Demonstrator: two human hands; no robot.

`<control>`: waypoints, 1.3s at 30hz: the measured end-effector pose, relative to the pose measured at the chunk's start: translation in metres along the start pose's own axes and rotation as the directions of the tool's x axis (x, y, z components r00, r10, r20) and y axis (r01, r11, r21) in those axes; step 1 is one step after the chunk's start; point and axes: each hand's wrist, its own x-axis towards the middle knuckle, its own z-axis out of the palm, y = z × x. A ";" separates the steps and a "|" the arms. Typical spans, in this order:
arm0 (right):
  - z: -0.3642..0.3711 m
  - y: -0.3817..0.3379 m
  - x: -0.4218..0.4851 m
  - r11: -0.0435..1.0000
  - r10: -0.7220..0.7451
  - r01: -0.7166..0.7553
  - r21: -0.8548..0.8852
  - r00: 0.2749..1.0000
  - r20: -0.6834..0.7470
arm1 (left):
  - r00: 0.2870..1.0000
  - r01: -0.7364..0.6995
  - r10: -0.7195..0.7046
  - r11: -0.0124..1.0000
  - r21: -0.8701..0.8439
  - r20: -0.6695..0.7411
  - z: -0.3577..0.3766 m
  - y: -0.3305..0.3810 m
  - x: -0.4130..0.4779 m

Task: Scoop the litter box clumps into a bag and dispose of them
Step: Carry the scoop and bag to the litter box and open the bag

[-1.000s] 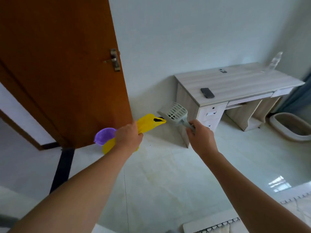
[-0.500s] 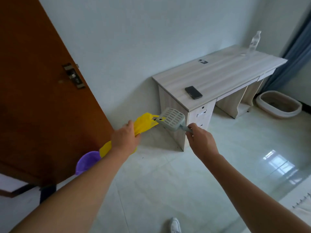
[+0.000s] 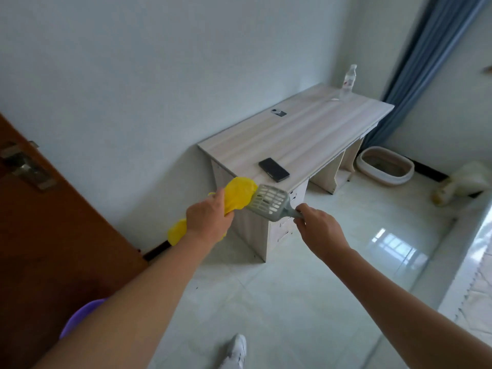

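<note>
My left hand (image 3: 209, 218) grips a crumpled yellow plastic bag (image 3: 238, 195), which sticks out above and below the fist. My right hand (image 3: 318, 229) holds the handle of a grey slotted litter scoop (image 3: 269, 202); its head touches the bag. Both are held out at chest height in front of the desk. The beige litter box (image 3: 384, 169) sits on the floor at the far right, past the desk, against the wall. Grey litter shows inside it.
A pale wooden desk (image 3: 306, 134) stands against the wall with a black phone (image 3: 273, 169) and a water bottle (image 3: 348, 81) on it. A brown door (image 3: 53, 230) is at the left. A purple bowl-like object (image 3: 80, 314) shows under my left arm. A blue curtain (image 3: 426, 62) hangs at the right, with a white bag (image 3: 463, 182) on the floor below it.
The view has swung right, away from the door and toward the desk and litter box. Both hands keep their hold on the bag and scoop, which have come closer together.
</note>
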 end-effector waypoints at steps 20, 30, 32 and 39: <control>-0.043 0.179 0.056 0.822 0.534 -0.565 -0.077 0.810 -0.243 | 0.834 -0.534 0.548 0.829 -0.168 0.055 0.078 0.225 0.230; -0.068 0.338 0.117 0.787 0.605 -0.614 0.062 0.748 -0.272 | 0.858 -0.495 0.509 0.854 -0.159 0.063 0.107 0.358 0.320; -0.075 0.360 0.135 0.789 0.605 -0.609 0.086 0.744 -0.282 | 0.859 -0.493 0.509 0.853 -0.169 0.065 0.109 0.377 0.336; -0.086 0.430 0.204 0.785 0.610 -0.609 0.117 0.725 -0.320 | 0.861 -0.484 0.502 0.857 -0.175 0.082 0.140 0.439 0.416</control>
